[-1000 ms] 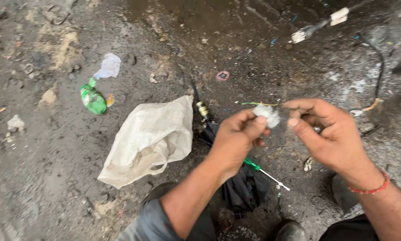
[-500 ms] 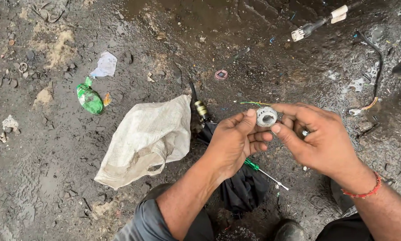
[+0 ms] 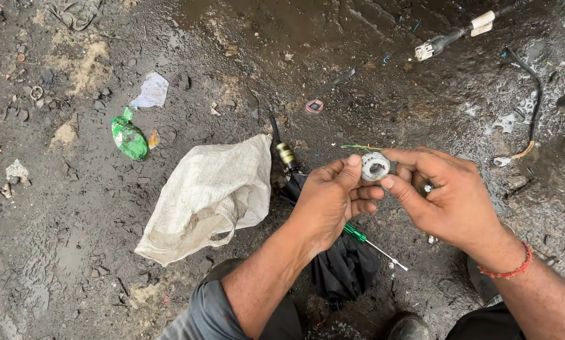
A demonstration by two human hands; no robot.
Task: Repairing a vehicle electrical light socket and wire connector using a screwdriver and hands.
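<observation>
— Where the ground (image 3: 74,252) runs off to the left and toward the top, is there room to move?

— Yes, on the left it is mostly bare wet dirt, with only a green crushed bottle (image 3: 129,137) and a scrap of paper (image 3: 151,92) lying near each other. A white woven sack (image 3: 207,198) lies just left of the forearms. At the top right a white connector on a cable (image 3: 432,47) and a black wire (image 3: 529,94) crowd that corner.

— And under the hands?

— A black cloth (image 3: 342,267) with a green-handled screwdriver (image 3: 373,242) across it, and a brass-tipped part (image 3: 287,154) at its upper edge.

— What do the hands hold?

— Both meet on a small silvery ring (image 3: 375,167), held up above the cloth. The left hand (image 3: 329,198) is curled, thumb tip touching the ring's left side. The right hand (image 3: 443,195) pinches it between thumb and forefinger, the other fingers loosely bent. A red band (image 3: 509,267) circles the right wrist.
</observation>
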